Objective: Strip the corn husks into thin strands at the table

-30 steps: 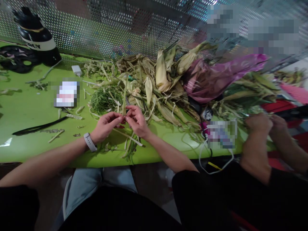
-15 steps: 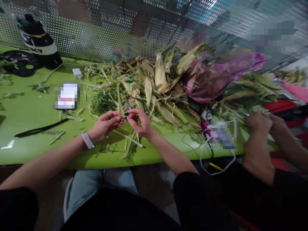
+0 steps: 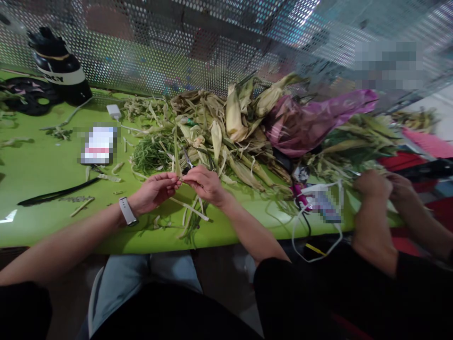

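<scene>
My left hand, with a white watch on the wrist, and my right hand meet above the green table. Both pinch a narrow pale-green husk strip that stands upright between the fingertips. Something thin and dark, perhaps a small tool, shows just above my right fingers; I cannot make it out. Loose husk strips lie under my hands near the table's front edge. A heap of corn husks and ears lies just beyond my hands.
Another person's two hands work at the table's right end. A purple plastic bag, green stringy trimmings, a white charger, a black shoe and a perforated metal screen surround the work area.
My hands have stayed together on the strip, shifting only slightly; the strip now leans a little more to the left. The other person's hands moved slightly.
</scene>
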Demonstrator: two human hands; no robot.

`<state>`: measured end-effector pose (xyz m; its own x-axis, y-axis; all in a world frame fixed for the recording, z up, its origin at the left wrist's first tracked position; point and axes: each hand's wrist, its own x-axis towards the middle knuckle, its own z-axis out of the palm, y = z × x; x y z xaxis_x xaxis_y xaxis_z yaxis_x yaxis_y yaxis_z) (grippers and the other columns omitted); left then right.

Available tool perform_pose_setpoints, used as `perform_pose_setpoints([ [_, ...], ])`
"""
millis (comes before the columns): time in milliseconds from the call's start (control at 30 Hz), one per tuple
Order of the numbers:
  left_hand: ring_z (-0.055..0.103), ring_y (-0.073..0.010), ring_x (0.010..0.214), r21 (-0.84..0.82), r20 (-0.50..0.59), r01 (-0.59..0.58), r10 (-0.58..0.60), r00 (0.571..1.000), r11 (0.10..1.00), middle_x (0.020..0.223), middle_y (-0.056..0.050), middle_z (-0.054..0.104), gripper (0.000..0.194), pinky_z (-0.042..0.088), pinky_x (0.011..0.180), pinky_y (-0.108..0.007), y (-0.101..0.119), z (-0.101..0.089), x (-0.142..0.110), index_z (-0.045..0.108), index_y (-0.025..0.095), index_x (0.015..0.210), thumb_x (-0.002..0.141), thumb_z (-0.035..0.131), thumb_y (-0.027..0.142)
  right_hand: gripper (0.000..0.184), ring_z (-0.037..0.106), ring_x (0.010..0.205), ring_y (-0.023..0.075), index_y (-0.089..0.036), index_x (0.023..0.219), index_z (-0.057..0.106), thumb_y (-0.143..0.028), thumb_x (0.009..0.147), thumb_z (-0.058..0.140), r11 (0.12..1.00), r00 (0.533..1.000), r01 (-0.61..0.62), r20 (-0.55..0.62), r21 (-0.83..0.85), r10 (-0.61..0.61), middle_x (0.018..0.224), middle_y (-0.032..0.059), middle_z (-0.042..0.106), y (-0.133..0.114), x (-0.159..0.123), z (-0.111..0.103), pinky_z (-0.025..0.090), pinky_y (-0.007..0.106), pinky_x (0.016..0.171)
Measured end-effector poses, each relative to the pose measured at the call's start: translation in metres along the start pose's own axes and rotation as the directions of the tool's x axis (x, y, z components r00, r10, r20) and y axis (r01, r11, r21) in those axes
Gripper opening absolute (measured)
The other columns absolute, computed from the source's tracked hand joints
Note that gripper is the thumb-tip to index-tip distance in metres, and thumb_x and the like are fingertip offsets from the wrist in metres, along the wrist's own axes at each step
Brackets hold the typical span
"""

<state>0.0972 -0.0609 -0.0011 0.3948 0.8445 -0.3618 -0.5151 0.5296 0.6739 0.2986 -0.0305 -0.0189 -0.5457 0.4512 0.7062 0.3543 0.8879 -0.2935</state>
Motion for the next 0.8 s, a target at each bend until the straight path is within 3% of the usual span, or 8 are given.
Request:
perform_pose_setpoints([
  [267, 0.062, -0.0067, 0.062, -0.006, -0.002, 0.014, -0.014, 1.000, 1.000, 0.071, -0.004, 0.067, 0.006, 0.050, 0.060, -0.015, 0.000, 0.002, 0.000, 0.067, 0.010, 0.077, 0.076, 0.068, 0.005, 0.017, 0.064, 0.083, 0.0141, -0.022, 0.100, 0.068, -0.024, 0.095, 0.052, 0.997, 0.999, -0.015, 0.042, -0.074, 0.018, 0.089, 0.0067, 0.068, 0.001, 0.000, 0.001, 0.055, 0.026, 0.073],
  [533, 0.064, -0.0074, 0.065, -0.020, 0.021, -0.072, 0.073, 0.997, 0.997, 0.077, -0.004, 0.070, 0.007, 0.051, 0.064, -0.016, -0.006, -0.004, 0.004, 0.068, 0.012, 0.080, 0.075, 0.073, 0.012, 0.013, 0.063, 0.086, 0.0166, -0.021, 0.103, 0.062, -0.022, 0.094, 0.054, 0.993, 0.993, -0.090, -0.077, -0.081, 0.084, 0.092, 0.0079, 0.066, -0.008, -0.003, 0.014, 0.053, 0.030, 0.076],
  [667, 0.065, -0.0085, 0.070, 0.074, 0.027, -0.162, 0.161, 0.987, 0.984, 0.079, -0.004, 0.071, 0.017, 0.050, 0.066, -0.017, -0.010, -0.008, 0.005, 0.069, 0.014, 0.083, 0.072, 0.079, 0.022, 0.009, 0.061, 0.085, 0.0162, -0.021, 0.099, 0.059, -0.020, 0.093, 0.053, 0.991, 0.986, -0.113, -0.126, -0.064, 0.105, 0.088, 0.0064, 0.063, -0.014, 0.000, 0.016, 0.052, 0.029, 0.074],
  [800, 0.065, -0.0093, 0.069, 0.244, 0.037, -0.276, 0.276, 0.961, 0.930, 0.077, -0.004, 0.072, 0.026, 0.047, 0.063, -0.018, -0.013, -0.009, 0.006, 0.070, 0.013, 0.084, 0.069, 0.082, 0.031, 0.003, 0.057, 0.070, 0.0113, -0.020, 0.094, 0.056, -0.022, 0.092, 0.056, 0.977, 0.967, -0.211, -0.146, 0.006, 0.210, 0.085, 0.0031, 0.059, -0.020, 0.001, 0.017, 0.049, 0.024, 0.062],
])
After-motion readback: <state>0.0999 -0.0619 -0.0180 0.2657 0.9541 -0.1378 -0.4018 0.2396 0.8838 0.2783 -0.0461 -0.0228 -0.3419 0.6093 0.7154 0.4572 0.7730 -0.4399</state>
